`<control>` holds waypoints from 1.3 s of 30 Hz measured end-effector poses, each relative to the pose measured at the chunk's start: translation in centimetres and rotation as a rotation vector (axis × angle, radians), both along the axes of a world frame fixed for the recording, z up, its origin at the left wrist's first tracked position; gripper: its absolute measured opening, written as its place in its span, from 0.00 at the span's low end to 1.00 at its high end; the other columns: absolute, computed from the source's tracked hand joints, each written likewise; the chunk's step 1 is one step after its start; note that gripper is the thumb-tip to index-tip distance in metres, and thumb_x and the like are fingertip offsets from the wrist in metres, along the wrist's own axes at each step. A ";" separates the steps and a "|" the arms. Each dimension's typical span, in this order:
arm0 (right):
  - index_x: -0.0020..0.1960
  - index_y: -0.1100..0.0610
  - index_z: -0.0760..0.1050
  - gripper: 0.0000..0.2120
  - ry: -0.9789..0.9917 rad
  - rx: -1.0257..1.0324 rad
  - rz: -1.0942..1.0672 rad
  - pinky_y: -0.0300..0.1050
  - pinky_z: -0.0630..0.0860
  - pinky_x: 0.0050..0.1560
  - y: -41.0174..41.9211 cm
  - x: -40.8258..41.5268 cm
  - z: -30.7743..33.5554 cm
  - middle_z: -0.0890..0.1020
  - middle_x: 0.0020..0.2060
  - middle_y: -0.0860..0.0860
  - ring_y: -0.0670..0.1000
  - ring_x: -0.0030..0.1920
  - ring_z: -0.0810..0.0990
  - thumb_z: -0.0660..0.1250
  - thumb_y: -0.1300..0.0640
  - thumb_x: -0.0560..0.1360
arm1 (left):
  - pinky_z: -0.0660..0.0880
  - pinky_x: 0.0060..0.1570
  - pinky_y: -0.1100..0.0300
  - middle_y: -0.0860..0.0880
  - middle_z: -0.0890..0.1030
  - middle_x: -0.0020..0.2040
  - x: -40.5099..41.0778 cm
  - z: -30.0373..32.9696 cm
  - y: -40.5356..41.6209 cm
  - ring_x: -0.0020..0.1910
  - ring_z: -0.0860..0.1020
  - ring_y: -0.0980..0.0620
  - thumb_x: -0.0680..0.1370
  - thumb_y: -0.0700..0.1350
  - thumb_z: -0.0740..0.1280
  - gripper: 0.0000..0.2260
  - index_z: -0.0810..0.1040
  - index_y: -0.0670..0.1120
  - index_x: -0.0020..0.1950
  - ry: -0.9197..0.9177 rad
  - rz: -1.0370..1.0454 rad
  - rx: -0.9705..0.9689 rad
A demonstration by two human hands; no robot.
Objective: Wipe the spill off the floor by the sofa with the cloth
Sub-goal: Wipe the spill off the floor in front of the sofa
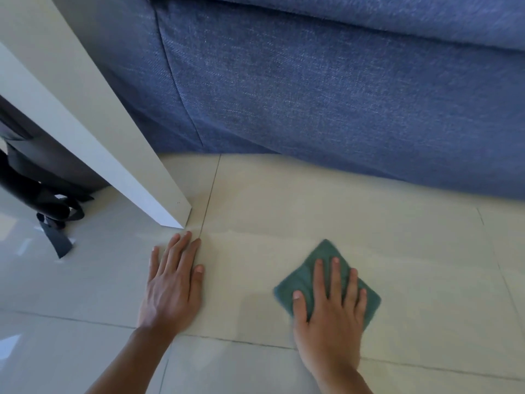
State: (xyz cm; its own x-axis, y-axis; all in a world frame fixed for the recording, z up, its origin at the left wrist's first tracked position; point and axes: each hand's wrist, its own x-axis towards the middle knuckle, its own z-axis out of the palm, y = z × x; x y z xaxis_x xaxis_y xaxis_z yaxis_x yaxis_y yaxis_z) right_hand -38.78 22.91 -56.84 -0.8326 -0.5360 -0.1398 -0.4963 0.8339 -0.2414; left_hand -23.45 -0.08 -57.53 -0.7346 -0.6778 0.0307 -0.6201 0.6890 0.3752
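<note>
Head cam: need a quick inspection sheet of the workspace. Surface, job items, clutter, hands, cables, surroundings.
Surface: pale glossy tiled floor with dark grout lines; a faint streak edge shows between the hands, no clear puddle visible.
Job's things: green cloth lies flat on the floor, folded square, set apart from the sofa.
Clutter: dark straps trail on the floor at left, under the white furniture.
Hands: left hand flat on bare tile, fingers together; right hand pressed flat on the cloth, fingers spread.
Cables: nothing seen.
Surroundings: blue fabric sofa across the back; white panel leg stands at left, near the left fingertips.
</note>
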 end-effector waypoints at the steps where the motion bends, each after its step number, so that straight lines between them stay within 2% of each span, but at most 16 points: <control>1: 0.81 0.51 0.60 0.34 -0.018 0.001 0.097 0.65 0.52 0.78 -0.7 0.7 0.1 0.58 0.82 0.54 0.63 0.81 0.54 0.52 0.37 0.79 | 0.49 0.78 0.42 0.47 0.65 0.79 0.0 0.1 0.0 0.80 0.57 0.50 0.83 0.53 0.49 0.25 0.66 0.46 0.77 0.009 -0.006 0.009; 5: 0.82 0.44 0.50 0.34 -0.061 0.025 0.456 0.59 0.41 0.79 -3.6 0.2 0.6 0.46 0.83 0.45 0.55 0.82 0.37 0.49 0.33 0.80 | 0.46 0.79 0.46 0.48 0.57 0.82 0.1 0.7 0.1 0.81 0.52 0.51 0.82 0.59 0.47 0.30 0.56 0.46 0.81 0.088 -0.029 0.052; 8: 0.82 0.41 0.46 0.34 -0.110 0.058 0.666 0.59 0.37 0.79 -6.5 -1.0 1.2 0.41 0.83 0.43 0.51 0.80 0.30 0.48 0.32 0.79 | 0.47 0.79 0.44 0.47 0.56 0.82 0.3 0.9 0.0 0.81 0.51 0.52 0.79 0.68 0.48 0.38 0.54 0.44 0.81 0.135 -0.052 0.071; 12: 0.82 0.40 0.45 0.35 -0.110 0.067 0.813 0.59 0.37 0.79 -10.2 -1.7 1.2 0.40 0.82 0.42 0.51 0.80 0.30 0.49 0.32 0.79 | 0.51 0.78 0.41 0.46 0.58 0.81 0.4 1.1 -0.2 0.81 0.53 0.49 0.77 0.72 0.48 0.44 0.57 0.40 0.80 0.150 -0.098 0.063; 16: 0.82 0.39 0.48 0.35 -0.078 0.039 0.807 0.60 0.38 0.80 -13.8 -1.2 1.2 0.44 0.83 0.44 0.53 0.81 0.33 0.52 0.33 0.78 | 0.50 0.78 0.41 0.45 0.59 0.81 0.4 1.4 -0.5 0.81 0.53 0.49 0.75 0.74 0.49 0.46 0.57 0.40 0.80 0.149 -0.109 0.074; 21: 0.81 0.37 0.53 0.33 -0.108 0.030 1.044 0.57 0.37 0.80 -10.7 -1.9 1.2 0.46 0.83 0.42 0.51 0.81 0.35 0.56 0.35 0.77 | 0.50 0.78 0.41 0.44 0.59 0.81 0.5 1.4 -0.7 0.81 0.53 0.49 0.75 0.73 0.50 0.46 0.57 0.39 0.80 0.170 -0.102 0.100; 22: 0.81 0.37 0.52 0.34 -0.098 0.045 1.017 0.58 0.38 0.80 -10.1 -2.9 1.2 0.45 0.82 0.41 0.50 0.81 0.35 0.55 0.34 0.77 | 0.51 0.78 0.40 0.44 0.59 0.81 0.6 1.3 -0.7 0.81 0.54 0.48 0.75 0.73 0.51 0.46 0.57 0.39 0.80 0.170 -0.107 0.103; 24: 0.81 0.37 0.50 0.34 -0.063 0.055 0.809 0.59 0.41 0.80 -10.8 -4.4 1.3 0.44 0.82 0.41 0.50 0.81 0.34 0.52 0.31 0.77 | 0.51 0.77 0.39 0.44 0.59 0.81 0.9 1.3 -0.7 0.81 0.54 0.48 0.75 0.74 0.51 0.46 0.57 0.40 0.80 0.164 -0.112 0.106; 27: 0.81 0.39 0.50 0.34 -0.038 0.025 0.586 0.60 0.39 0.80 -14.9 -4.0 1.2 0.45 0.83 0.44 0.54 0.81 0.35 0.49 0.33 0.78 | 0.51 0.77 0.39 0.44 0.59 0.81 0.7 1.5 -0.7 0.81 0.54 0.47 0.76 0.73 0.49 0.45 0.56 0.40 0.80 0.154 -0.113 0.104; 30: 0.82 0.41 0.50 0.33 -0.046 0.005 0.595 0.61 0.37 0.79 -17.1 -1.5 0.9 0.45 0.83 0.47 0.56 0.81 0.35 0.50 0.36 0.79 | 0.53 0.77 0.39 0.44 0.59 0.81 0.7 1.5 -0.7 0.81 0.55 0.47 0.77 0.72 0.48 0.43 0.57 0.40 0.80 0.165 -0.104 0.112; 34: 0.82 0.43 0.51 0.32 -0.061 -0.027 0.705 0.62 0.40 0.80 -13.7 1.4 0.7 0.48 0.83 0.47 0.56 0.82 0.36 0.49 0.35 0.81 | 0.53 0.76 0.38 0.43 0.60 0.80 0.9 1.7 -1.0 0.81 0.55 0.47 0.79 0.69 0.47 0.40 0.59 0.41 0.80 0.150 -0.093 0.107; 39: 0.82 0.44 0.53 0.31 -0.100 -0.040 0.584 0.61 0.41 0.79 -8.1 4.3 0.9 0.50 0.83 0.47 0.55 0.82 0.37 0.51 0.38 0.82 | 0.50 0.77 0.38 0.46 0.59 0.81 0.7 1.3 -0.7 0.81 0.53 0.48 0.79 0.68 0.46 0.37 0.60 0.43 0.80 0.092 -0.109 0.082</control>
